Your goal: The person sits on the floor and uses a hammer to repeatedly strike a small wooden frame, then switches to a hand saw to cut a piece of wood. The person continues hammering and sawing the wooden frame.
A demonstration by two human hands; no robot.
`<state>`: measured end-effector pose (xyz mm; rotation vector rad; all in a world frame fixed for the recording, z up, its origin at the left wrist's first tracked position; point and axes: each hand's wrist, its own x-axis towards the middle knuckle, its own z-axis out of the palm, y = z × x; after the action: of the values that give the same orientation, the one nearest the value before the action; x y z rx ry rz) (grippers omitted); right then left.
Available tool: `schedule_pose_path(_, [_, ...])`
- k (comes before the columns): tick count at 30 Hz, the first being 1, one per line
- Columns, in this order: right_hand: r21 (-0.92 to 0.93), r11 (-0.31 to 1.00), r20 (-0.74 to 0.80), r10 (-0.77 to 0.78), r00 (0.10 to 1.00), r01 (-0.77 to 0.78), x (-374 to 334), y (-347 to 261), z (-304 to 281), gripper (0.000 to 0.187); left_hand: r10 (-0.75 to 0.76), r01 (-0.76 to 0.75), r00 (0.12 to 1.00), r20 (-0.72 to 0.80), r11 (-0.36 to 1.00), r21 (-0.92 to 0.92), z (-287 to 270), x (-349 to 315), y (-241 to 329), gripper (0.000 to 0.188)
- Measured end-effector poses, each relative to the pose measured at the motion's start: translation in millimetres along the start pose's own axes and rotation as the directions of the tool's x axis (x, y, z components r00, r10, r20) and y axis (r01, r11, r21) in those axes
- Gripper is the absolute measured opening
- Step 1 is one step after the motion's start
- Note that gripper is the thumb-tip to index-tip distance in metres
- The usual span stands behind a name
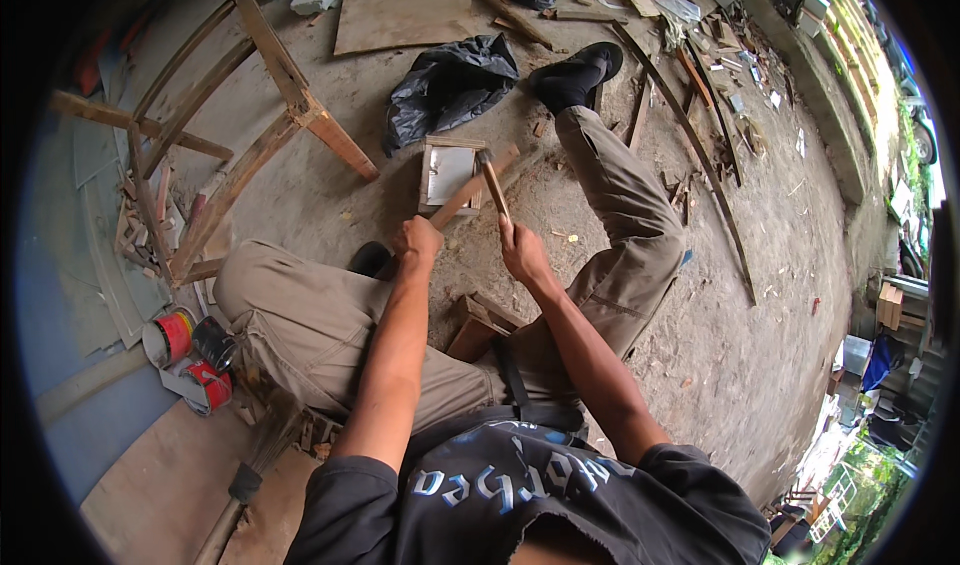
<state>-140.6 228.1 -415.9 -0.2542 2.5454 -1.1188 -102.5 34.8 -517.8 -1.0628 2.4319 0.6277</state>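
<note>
My left hand (pixel 418 241) is closed around the near end of a flat wooden strip (pixel 462 202), which slants away to the right. In my right hand (pixel 525 257) is a hammer (pixel 495 187), gripped by its wooden handle. Its dark head is up by the strip's far part; whether they touch I cannot tell. Just beyond my hands, a small wooden frame or box (pixel 427 178) with a whitish inside lies on the floor, partly covered by the strip.
A crumpled black plastic bag (pixel 450 83) lies beyond the box. At the left stands a wooden chair frame (pixel 272 55), with paint cans (pixel 178 333) and a broom (pixel 235 500) nearer. Long thin wood strips (pixel 690 135) and scraps litter the concrete floor (pixel 770 295) at right.
</note>
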Motion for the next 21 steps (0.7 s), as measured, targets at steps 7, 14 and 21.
schedule_pose_path(7, [0.302,0.936,-0.215,-0.119,0.969,0.181,-2.8,-38.9,-38.0,0.044,-0.038,0.037,0.999,0.039,0.998,0.042,-24.2,-16.5,12.2,0.026])
schedule_pose_path(14, [0.121,0.991,-0.120,-0.034,0.992,0.049,-9.7,-14.6,-14.9,0.046,-0.013,0.013,1.000,0.023,1.000,0.002,-23.6,-16.2,9.8,0.030])
schedule_pose_path(21, [0.136,0.991,-0.162,0.026,0.986,-0.004,-19.9,-29.4,-31.5,0.056,-0.026,0.026,1.000,0.007,1.000,-0.015,-7.0,-7.1,7.1,0.027])
